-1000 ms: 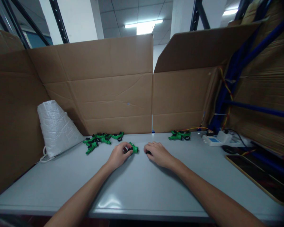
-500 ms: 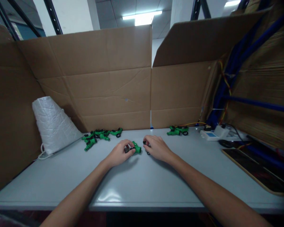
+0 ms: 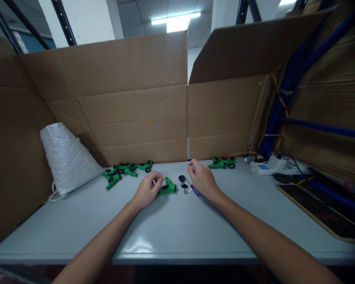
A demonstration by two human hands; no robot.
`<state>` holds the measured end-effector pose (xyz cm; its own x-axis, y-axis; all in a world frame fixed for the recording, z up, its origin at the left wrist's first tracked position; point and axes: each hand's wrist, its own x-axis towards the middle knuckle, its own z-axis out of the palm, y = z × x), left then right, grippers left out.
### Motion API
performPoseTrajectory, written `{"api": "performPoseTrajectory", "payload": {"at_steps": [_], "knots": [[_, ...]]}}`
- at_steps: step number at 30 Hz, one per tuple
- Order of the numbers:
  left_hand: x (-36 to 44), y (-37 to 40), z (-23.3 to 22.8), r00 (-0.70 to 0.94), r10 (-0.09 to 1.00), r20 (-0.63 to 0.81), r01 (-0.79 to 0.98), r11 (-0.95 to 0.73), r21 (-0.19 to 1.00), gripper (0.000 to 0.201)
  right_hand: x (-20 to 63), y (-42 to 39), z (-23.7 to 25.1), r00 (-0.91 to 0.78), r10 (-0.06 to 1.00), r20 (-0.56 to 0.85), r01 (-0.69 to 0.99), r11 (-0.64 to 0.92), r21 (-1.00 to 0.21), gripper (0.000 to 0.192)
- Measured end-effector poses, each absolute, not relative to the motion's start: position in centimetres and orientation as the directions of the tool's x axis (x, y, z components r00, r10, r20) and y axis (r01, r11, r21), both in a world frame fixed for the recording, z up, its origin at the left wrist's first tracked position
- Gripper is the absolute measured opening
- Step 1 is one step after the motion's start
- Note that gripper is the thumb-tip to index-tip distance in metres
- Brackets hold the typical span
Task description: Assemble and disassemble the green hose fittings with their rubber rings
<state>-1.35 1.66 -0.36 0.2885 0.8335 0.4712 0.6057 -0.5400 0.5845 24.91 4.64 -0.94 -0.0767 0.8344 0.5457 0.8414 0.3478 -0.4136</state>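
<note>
A green plastic valve-like fitting [image 3: 169, 186] with black parts lies on the table, its round end facing right. At its left side my left hand [image 3: 149, 188] has its thumb and fingers curled together. Whether those fingertips hold anything is not clear. Just right of the fitting are a black ring-shaped part [image 3: 181, 178], a smaller black piece [image 3: 184, 185], a thin black ring [image 3: 185, 192] and a screwdriver [image 3: 195, 191] with a blue-purple handle. My right hand [image 3: 202, 179] is above and behind the screwdriver, fingers pinched; what they hold, if anything, is hidden.
Similar green fittings are heaped at the back left [image 3: 124, 169], with more at the back right [image 3: 222, 162]. A white padded bag [image 3: 68, 157] leans on the left cardboard wall [image 3: 14, 150]. At right are a power strip [image 3: 264, 168] with cables and a dark flat board [image 3: 316, 209].
My right hand has lifted away from the small black parts, back and to the right, uncovering them and the screwdriver. My left hand has drawn slightly left, showing more of the green fitting.
</note>
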Motion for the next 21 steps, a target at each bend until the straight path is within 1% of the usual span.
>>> {"api": "performPoseTrajectory", "payload": {"at_steps": [3,5,10,13,21], "knots": [[-1.3,1.4,-0.1,0.329,0.823,0.463,0.597,-0.561,0.573,0.015,24.8,5.0,-1.4,-0.072,0.837,0.543,0.85,0.336,-0.405,0.019],[-1.1,1.3,0.0,0.36,0.814,0.456,0.597,-0.576,0.558,0.016,24.9,5.3,-1.7,-0.07,0.841,0.536,0.858,0.324,-0.397,0.02],[-1.0,1.1,0.0,0.409,0.797,0.444,0.595,-0.602,0.533,0.017,25.4,6.2,-2.4,-0.002,0.862,0.507,0.891,0.232,-0.39,0.02],[-1.1,1.0,-0.1,0.424,0.792,0.44,0.603,-0.609,0.515,0.017,25.6,6.5,-2.7,0.026,0.876,0.482,0.902,0.187,-0.388,0.02],[-1.1,1.0,0.1,0.42,0.786,0.453,0.623,-0.613,0.486,0.01,26.2,6.7,-2.5,0.043,0.902,0.43,0.921,0.13,-0.366,0.022]]}}
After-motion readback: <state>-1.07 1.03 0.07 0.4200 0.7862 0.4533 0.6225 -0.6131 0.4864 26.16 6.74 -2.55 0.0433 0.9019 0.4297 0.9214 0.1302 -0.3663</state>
